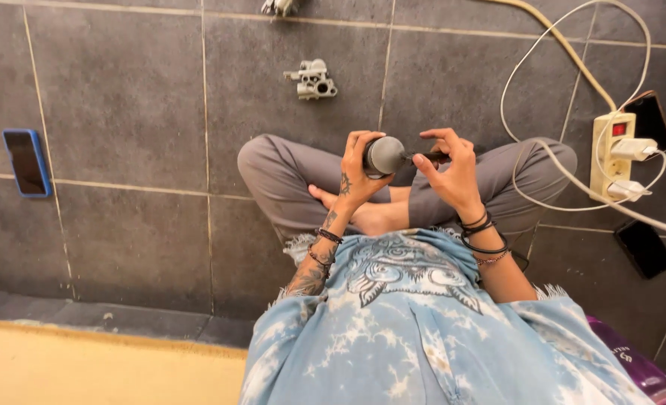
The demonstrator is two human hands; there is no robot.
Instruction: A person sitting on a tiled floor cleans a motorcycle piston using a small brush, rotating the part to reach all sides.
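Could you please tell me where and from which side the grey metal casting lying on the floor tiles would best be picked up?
Probably by the wider block at the right end of the grey metal casting, coming straight down from above with the fingers across it. It lies flat and alone on the floor tile, and its left end narrows into thin lugs that look harder to pinch.

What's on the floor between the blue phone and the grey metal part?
Nothing: in the head view, only bare grey floor tiles and grout lines lie between the blue phone and the grey metal part.
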